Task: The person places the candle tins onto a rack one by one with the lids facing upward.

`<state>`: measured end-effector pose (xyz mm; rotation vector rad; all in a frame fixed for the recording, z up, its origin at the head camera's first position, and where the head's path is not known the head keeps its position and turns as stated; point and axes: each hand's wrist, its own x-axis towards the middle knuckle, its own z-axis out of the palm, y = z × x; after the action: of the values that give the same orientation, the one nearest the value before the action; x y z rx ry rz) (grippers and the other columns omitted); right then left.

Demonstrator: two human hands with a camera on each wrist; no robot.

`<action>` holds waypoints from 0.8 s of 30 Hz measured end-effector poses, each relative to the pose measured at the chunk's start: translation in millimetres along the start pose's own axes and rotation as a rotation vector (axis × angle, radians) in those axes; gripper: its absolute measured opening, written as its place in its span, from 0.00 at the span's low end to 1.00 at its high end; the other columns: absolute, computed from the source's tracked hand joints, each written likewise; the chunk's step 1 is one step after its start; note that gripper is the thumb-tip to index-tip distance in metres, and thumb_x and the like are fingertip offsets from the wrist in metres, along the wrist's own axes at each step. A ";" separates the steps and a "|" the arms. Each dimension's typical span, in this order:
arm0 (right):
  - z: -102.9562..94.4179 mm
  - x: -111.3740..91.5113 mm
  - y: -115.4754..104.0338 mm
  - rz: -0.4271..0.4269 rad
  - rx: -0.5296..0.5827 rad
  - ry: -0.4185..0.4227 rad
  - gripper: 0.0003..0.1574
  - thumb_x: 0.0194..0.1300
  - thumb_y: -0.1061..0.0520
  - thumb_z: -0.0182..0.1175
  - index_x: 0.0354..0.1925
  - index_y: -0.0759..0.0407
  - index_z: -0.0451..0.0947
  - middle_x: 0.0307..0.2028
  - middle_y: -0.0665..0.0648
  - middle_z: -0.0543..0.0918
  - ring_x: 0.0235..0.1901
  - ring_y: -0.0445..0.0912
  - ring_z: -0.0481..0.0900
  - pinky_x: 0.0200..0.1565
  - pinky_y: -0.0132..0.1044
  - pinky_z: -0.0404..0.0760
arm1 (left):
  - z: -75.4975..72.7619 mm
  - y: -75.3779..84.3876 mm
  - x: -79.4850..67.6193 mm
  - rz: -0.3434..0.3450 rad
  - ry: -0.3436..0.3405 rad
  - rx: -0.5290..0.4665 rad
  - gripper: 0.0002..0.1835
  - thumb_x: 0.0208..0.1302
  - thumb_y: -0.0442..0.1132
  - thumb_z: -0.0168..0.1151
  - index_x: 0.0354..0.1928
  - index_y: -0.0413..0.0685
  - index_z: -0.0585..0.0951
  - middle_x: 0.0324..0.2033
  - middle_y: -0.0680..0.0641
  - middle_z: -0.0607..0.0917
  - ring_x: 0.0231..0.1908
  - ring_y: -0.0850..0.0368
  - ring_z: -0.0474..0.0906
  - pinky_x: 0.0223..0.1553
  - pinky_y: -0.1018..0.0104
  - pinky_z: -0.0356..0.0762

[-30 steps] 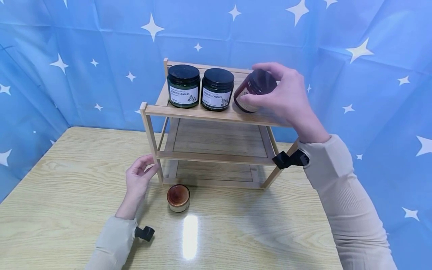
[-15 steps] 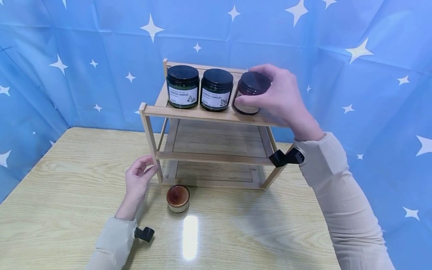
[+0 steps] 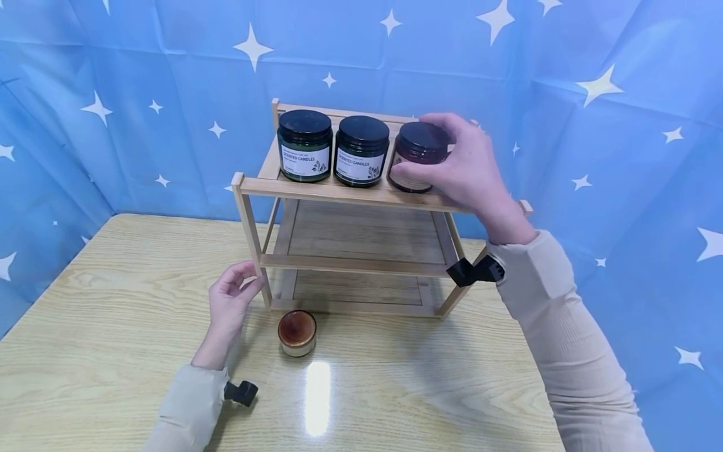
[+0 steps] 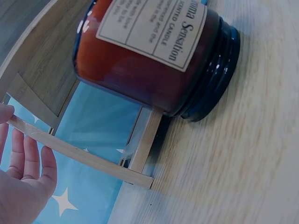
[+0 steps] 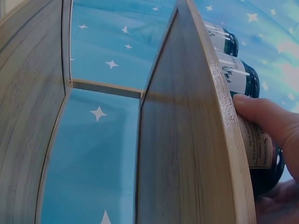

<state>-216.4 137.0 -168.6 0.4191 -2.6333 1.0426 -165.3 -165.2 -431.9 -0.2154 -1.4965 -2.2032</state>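
Note:
My right hand (image 3: 471,166) holds a dark amber scented candle jar (image 3: 415,185) with a black lid, thumb across its front and fingers behind. The jar stands upright at the right of the rack's (image 3: 350,191) top shelf. To its left are two dark green candle jars, the middle one (image 3: 361,150) and the left one (image 3: 305,145), labels facing front. My left hand (image 3: 231,298) grips the rack's front left leg (image 4: 79,156) between thumb and fingers. An amber candle jar (image 4: 140,56) rests upside down on the table, lid at the bottom.
The wooden rack has a middle shelf (image 3: 361,229) and a bottom shelf (image 3: 356,287) below the jars. It stands on a light wood-grain table (image 3: 113,326). Behind hangs a blue curtain (image 3: 169,81) with white stars. A light reflection shines on the table in front.
The amber jar in my right hand has gone from tilted to upright on the top shelf, beside the middle green jar. My left hand has kept its place on the leg.

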 end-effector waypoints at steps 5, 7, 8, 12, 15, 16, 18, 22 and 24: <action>1.5 -3.1 1.8 0.000 0.015 -0.005 0.52 0.43 0.47 0.76 0.64 0.57 0.65 0.57 0.56 0.73 0.51 0.48 0.73 0.56 0.40 0.71 | -0.4 -0.1 -0.2 0.002 -0.001 0.002 0.24 0.48 0.10 0.53 0.37 0.44 0.83 0.32 0.53 0.83 0.36 0.62 0.79 0.41 0.72 0.81; 1.7 -3.8 1.9 0.001 0.015 -0.004 0.53 0.43 0.47 0.76 0.64 0.57 0.64 0.57 0.56 0.73 0.52 0.48 0.72 0.56 0.41 0.71 | -0.5 0.0 -0.2 0.001 0.001 0.009 0.24 0.49 0.10 0.53 0.37 0.45 0.83 0.32 0.53 0.83 0.36 0.62 0.79 0.41 0.72 0.81; 1.8 -4.2 1.9 0.003 0.021 -0.003 0.53 0.43 0.47 0.76 0.64 0.57 0.64 0.57 0.56 0.73 0.52 0.48 0.73 0.56 0.41 0.71 | -0.6 0.0 -0.2 0.000 0.002 0.010 0.24 0.49 0.10 0.53 0.37 0.45 0.83 0.32 0.53 0.83 0.36 0.62 0.79 0.41 0.72 0.81; 1.9 -6.9 3.0 0.027 0.068 0.000 0.55 0.43 0.47 0.76 0.66 0.55 0.61 0.60 0.54 0.71 0.51 0.48 0.74 0.55 0.40 0.72 | -0.3 0.3 0.0 -0.001 0.001 0.004 0.24 0.48 0.10 0.53 0.37 0.44 0.83 0.32 0.52 0.83 0.36 0.62 0.79 0.41 0.72 0.81; 2.4 -11.0 4.7 0.040 0.138 0.015 0.56 0.45 0.51 0.75 0.68 0.55 0.59 0.61 0.55 0.70 0.50 0.49 0.74 0.54 0.39 0.75 | -0.5 0.2 0.0 -0.003 -0.003 -0.005 0.24 0.48 0.10 0.53 0.37 0.44 0.82 0.32 0.52 0.83 0.36 0.61 0.78 0.41 0.72 0.81; 2.4 -12.6 5.2 0.042 0.158 0.024 0.56 0.45 0.52 0.75 0.68 0.56 0.58 0.61 0.55 0.70 0.50 0.49 0.75 0.53 0.38 0.76 | -0.6 0.0 -0.1 -0.004 -0.004 -0.007 0.24 0.48 0.10 0.53 0.37 0.44 0.82 0.32 0.52 0.83 0.36 0.61 0.78 0.41 0.72 0.81; 2.2 -16.7 6.4 0.037 0.186 0.047 0.55 0.46 0.54 0.75 0.68 0.56 0.58 0.61 0.56 0.70 0.52 0.48 0.74 0.52 0.38 0.77 | -0.8 -0.4 -0.1 -0.005 -0.003 -0.011 0.24 0.48 0.10 0.53 0.37 0.44 0.83 0.32 0.51 0.83 0.36 0.61 0.78 0.41 0.72 0.81; 1.3 -27.1 7.7 0.002 0.213 0.114 0.54 0.46 0.56 0.75 0.67 0.56 0.59 0.59 0.55 0.72 0.55 0.44 0.72 0.53 0.37 0.76 | -1.3 -0.9 0.2 -0.009 -0.003 -0.009 0.24 0.49 0.10 0.53 0.37 0.45 0.83 0.32 0.52 0.83 0.37 0.61 0.78 0.41 0.72 0.81; 0.9 -32.9 7.8 -0.015 0.234 0.145 0.52 0.46 0.57 0.75 0.66 0.56 0.61 0.59 0.55 0.73 0.56 0.43 0.71 0.52 0.36 0.75 | -1.5 -0.8 0.5 -0.005 -0.006 -0.007 0.24 0.49 0.10 0.53 0.37 0.45 0.83 0.32 0.52 0.83 0.37 0.61 0.78 0.41 0.72 0.81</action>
<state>-189.1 147.2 -185.9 0.3953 -2.3866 1.3299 -165.9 -166.4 -433.0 -0.2207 -1.4949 -2.2138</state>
